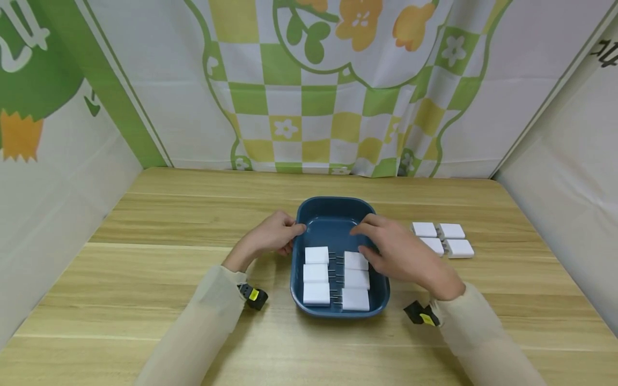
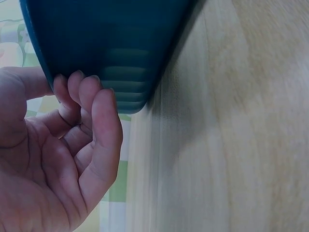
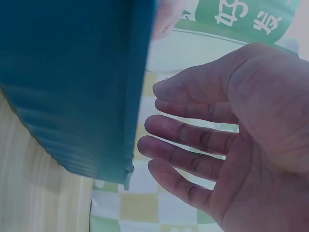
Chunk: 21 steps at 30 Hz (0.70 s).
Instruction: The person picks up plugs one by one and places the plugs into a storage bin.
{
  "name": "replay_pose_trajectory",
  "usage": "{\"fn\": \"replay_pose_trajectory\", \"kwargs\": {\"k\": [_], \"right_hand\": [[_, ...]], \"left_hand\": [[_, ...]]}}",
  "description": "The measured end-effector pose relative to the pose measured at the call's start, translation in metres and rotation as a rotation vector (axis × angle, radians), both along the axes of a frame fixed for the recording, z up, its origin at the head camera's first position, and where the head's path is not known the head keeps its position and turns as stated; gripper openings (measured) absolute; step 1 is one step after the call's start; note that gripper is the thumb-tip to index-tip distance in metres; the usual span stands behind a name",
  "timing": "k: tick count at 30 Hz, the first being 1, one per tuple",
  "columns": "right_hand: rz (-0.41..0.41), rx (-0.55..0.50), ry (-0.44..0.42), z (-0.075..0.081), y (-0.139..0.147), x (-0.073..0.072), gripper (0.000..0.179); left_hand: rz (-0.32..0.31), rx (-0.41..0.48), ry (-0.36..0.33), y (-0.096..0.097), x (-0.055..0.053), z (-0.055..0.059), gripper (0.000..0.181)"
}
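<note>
A dark blue plastic bin (image 1: 328, 233) stands on the table. My left hand (image 1: 270, 234) pinches its left rim, the thumb over the edge and the curled fingers (image 2: 106, 116) against the outer wall. Inside the bin's near half, white plug chargers lie in two columns, three on the left (image 1: 316, 273) and three on the right (image 1: 356, 280), prongs facing inward. Over the right rim hovers my right hand (image 1: 398, 249), its fingers spread and nothing between them. In the right wrist view those fingers (image 3: 178, 152) appear apart from the bin's wall (image 3: 72, 87).
Several more white chargers (image 1: 451, 231) lie grouped on the wooden table (image 1: 193, 214), right of the bin and partly behind my right hand. A patterned curtain (image 1: 318, 107) hangs at the table's back edge, with white cloth (image 1: 53, 214) at both sides.
</note>
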State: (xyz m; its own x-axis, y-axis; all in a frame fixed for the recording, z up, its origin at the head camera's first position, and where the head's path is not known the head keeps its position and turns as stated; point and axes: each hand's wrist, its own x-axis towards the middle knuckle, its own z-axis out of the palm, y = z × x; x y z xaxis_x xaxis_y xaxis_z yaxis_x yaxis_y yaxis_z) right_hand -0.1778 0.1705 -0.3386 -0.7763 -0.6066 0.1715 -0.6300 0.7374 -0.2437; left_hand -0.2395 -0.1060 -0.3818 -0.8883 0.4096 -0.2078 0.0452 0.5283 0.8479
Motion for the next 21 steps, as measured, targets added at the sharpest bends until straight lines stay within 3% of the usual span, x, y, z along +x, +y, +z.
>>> {"fn": "replay_pose_trajectory", "kwargs": {"k": [12, 21], "right_hand": [[-0.120, -0.020, 0.007, 0.014, 0.025, -0.007, 0.029], [-0.156, -0.035, 0.005, 0.016, 0.051, -0.017, 0.028]], "left_hand": [[0.001, -0.019, 0.001, 0.002, 0.001, 0.004, 0.045], [0.006, -0.033, 0.030, 0.002, 0.002, 0.003, 0.044]]}}
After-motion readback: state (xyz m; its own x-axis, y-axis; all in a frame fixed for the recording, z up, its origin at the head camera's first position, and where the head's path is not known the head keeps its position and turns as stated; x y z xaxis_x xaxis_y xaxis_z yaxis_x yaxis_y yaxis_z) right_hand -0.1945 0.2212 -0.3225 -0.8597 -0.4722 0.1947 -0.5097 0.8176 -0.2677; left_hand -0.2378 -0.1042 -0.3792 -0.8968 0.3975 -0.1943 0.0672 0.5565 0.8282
